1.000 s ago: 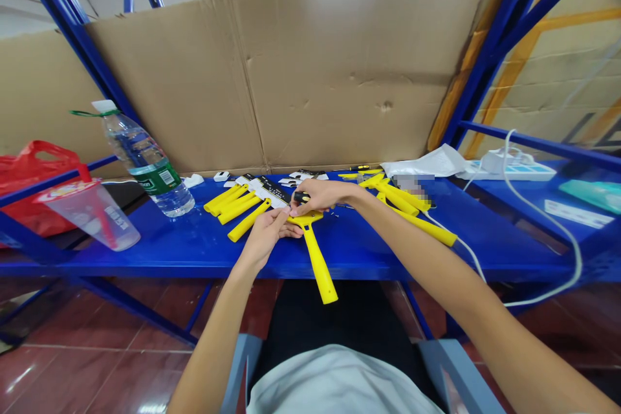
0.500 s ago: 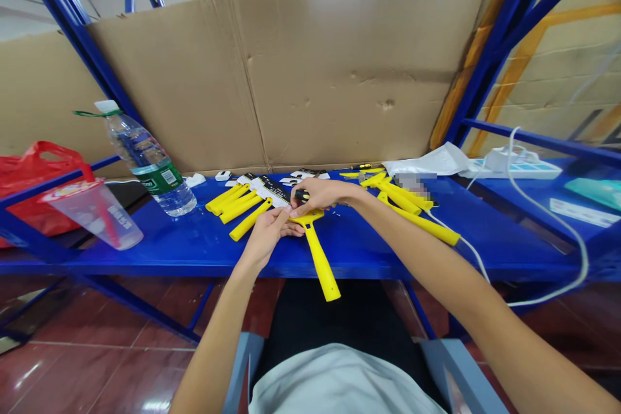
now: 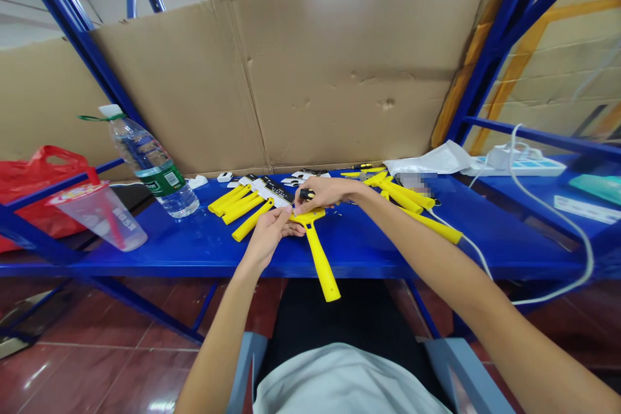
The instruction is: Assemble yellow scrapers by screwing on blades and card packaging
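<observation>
Near the shelf's front edge, my left hand (image 3: 270,233) is closed round the left side of the head of a yellow scraper (image 3: 321,262). The scraper's long handle points toward me, past the edge. My right hand (image 3: 324,194) is closed on a black-handled screwdriver (image 3: 306,195) held over that head; its tip is hidden by my fingers. Left of my hands lie several yellow scrapers (image 3: 241,208) with black-and-white printed heads (image 3: 272,190). More yellow scraper handles (image 3: 400,194) lie in a pile to the right, partly behind my right forearm.
A water bottle (image 3: 167,178) and a plastic cup (image 3: 104,220) stand leftward, near a red bag (image 3: 39,200). Cardboard (image 3: 339,77) closes off the back. At right are a white plastic bag (image 3: 431,158), a power strip (image 3: 528,166) and a loose white cable (image 3: 577,226). Another screwdriver (image 3: 361,167) lies at the back.
The view has shifted slightly. Both hands keep their holds on the scraper and the screwdriver; the black handle appears turned a little in my right hand.
</observation>
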{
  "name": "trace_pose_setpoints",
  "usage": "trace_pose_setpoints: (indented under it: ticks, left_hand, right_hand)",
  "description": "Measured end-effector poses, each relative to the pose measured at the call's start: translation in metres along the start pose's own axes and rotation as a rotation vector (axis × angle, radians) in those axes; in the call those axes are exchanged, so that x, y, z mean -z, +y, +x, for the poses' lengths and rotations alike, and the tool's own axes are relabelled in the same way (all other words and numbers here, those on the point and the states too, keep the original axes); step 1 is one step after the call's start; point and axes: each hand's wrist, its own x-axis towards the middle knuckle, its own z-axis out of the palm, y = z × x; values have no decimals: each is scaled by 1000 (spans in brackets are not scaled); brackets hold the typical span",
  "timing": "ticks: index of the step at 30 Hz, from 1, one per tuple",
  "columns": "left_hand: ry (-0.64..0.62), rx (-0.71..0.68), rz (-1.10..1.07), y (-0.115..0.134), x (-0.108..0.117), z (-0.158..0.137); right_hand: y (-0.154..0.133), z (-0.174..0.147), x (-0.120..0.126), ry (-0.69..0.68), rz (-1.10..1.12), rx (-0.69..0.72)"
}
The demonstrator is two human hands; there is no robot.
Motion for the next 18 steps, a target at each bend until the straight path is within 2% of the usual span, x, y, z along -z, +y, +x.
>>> trace_pose_setpoints:
  ticks: [11,15,18]
  left_hand:
    - [-23,0,-32,-3,1,1]
    - [-3,-28,-62,-2,1,1]
    - [19,-55,-95,-1,0,1]
  right_hand:
    - [-1,2,-1,-24,-103,-14]
    - [6,-5,13,-26,-126,-11]
    - [20,-13,25,-66,-32,2]
